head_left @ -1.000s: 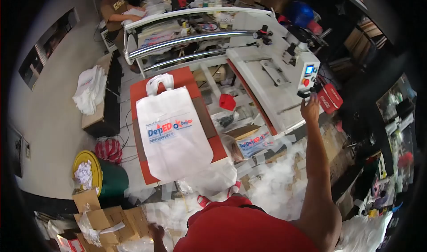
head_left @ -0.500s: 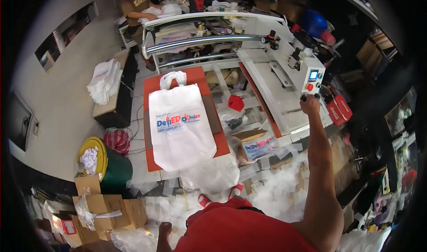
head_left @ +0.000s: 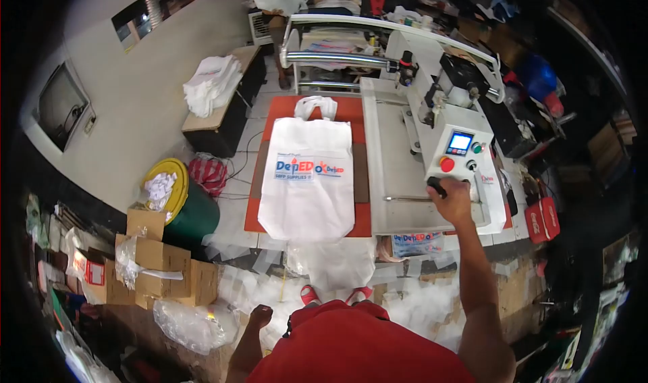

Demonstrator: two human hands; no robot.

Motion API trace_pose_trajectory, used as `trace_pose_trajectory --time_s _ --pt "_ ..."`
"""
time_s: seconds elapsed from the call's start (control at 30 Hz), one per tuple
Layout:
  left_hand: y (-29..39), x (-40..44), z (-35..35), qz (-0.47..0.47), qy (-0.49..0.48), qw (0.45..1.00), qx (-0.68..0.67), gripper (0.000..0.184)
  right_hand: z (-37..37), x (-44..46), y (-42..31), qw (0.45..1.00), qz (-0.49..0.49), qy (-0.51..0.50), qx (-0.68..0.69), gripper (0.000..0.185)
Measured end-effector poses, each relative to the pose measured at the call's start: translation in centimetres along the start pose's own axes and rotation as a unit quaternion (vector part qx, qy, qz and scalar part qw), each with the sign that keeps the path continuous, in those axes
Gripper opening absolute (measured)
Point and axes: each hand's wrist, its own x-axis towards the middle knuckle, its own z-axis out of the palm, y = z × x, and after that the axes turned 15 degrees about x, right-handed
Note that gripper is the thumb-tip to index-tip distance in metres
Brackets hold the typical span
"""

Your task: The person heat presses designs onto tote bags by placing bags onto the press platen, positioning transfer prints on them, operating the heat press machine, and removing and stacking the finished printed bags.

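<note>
Beside the bag (head_left: 307,207), laid flat likely against creases, gripping a handle (head_left: 437,186) with right hand (head_left: 454,200), seemingly for control; can't tell left hand's (head_left: 261,315) grip.

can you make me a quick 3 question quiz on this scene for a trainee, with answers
1. True or false: the left hand is touching the white tote bag.
2. What does the right hand hold?
a) a cardboard box
b) a black handle on the machine
c) the white tote bag
3. Fill in: the round button below and left of the lit screen is ____.

Key: 1 false; 2 b; 3 red.
</note>
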Motion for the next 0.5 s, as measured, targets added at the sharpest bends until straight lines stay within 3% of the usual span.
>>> trace_pose_trajectory --time_s 0.03,0.07,0.1,0.17,0.2,0.27,0.3,0.37,0.5 --pt "0.6 0.2 -0.4 0.128 0.069 0.984 0.099 0.012 1.0 0.3 -1.0 1.0 -0.005 -0.003 0.003 0.024" --pt "1.8 0.1 -1.2 -0.086 -0.083 0.983 -0.138 0.01 2.2 0.6 -1.9 1.0 -0.015 -0.009 0.014 0.026" --pt "1.7 -0.2 -1.3 -0.093 -0.081 0.982 -0.14 0.01 3.3 0.9 -3.0 0.999 -0.024 -0.014 0.026 0.028" --pt "1.1 -0.6 -0.3 0.081 -0.028 0.986 0.142 0.012 4.6 1.6 -6.0 0.998 -0.05 -0.039 0.028 0.028" --pt "0.7 -0.9 0.9 0.072 -0.03 0.987 0.139 0.012 5.4 1.9 -7.1 0.994 -0.094 -0.025 0.054 0.027" --pt "-0.2 -2.3 3.3 -0.155 -0.097 0.98 -0.08 0.025 7.0 2.4 -9.5 0.986 -0.14 -0.028 0.083 0.022" --pt "-0.3 -3.1 3.4 -0.16 -0.099 0.979 -0.08 0.025 7.8 2.8 -10.6 0.986 -0.142 -0.032 0.086 0.022" --pt "-0.2 -4.2 3.0 -0.264 -0.174 0.925 -0.209 0.033 9.5 3.5 -12.8 0.984 -0.141 -0.072 0.084 0.019" --pt "0.0 -6.9 4.4 -0.329 -0.148 0.898 -0.252 0.03 12.4 4.5 -16.8 0.979 -0.151 -0.083 0.104 0.016"
